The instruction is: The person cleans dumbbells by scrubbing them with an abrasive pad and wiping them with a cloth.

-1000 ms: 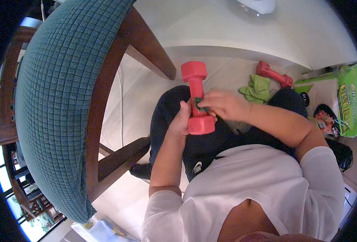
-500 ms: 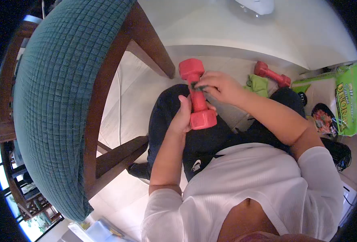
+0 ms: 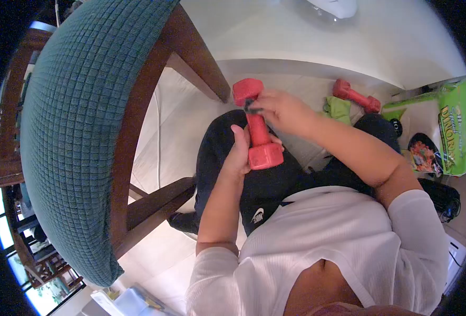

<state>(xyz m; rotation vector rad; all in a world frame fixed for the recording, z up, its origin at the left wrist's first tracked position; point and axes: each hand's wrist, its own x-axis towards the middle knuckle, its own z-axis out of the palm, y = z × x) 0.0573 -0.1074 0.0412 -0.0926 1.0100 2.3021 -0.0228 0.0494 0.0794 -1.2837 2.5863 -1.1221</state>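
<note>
A red dumbbell point(image 3: 257, 129) is tilted above my lap, one hexagonal head toward the wall and the other toward me. My left hand point(image 3: 239, 151) is wrapped round its lower part, thumb along the handle and fingers mostly hidden behind. The fingers of my right hand point(image 3: 280, 111) pinch a small dark scouring pad point(image 3: 251, 107), pressed on the handle just below the upper head. Part of the pad is hidden by the fingers.
A second red dumbbell point(image 3: 356, 96) lies on the floor by the wall, beside a light green cloth point(image 3: 338, 109). A green printed bag point(image 3: 452, 129) is at the right. A chair with a teal cover point(image 3: 80, 131) stands close on the left.
My right hand has moved the dark pad up the handle, toward the upper head. My left hand keeps its hold on the dumbbell, which has barely shifted.
</note>
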